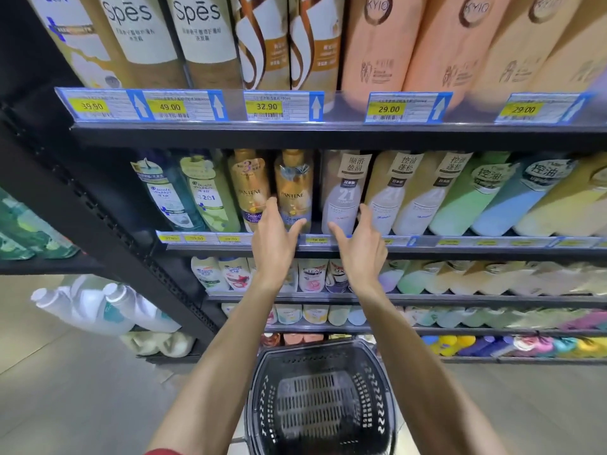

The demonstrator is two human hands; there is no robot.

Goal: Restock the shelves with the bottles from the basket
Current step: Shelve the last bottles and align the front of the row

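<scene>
Both hands open, fingers straight, thumbs spread. Left hand [274, 233] in front of gold Pantene bottle [293, 188], contact unclear. Right hand [361, 239] just right of it, by white bottle [343, 200]. Black basket [381, 405] well below, on floor.

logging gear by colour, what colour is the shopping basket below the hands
The shopping basket is black; head view.

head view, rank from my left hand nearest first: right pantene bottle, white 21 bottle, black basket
1. Right Pantene bottle: at the left hand's fingertips, middle shelf.
2. White 21 bottle: one slot right, beside the right hand.
3. Black basket: low down, beneath the forearms.
</scene>
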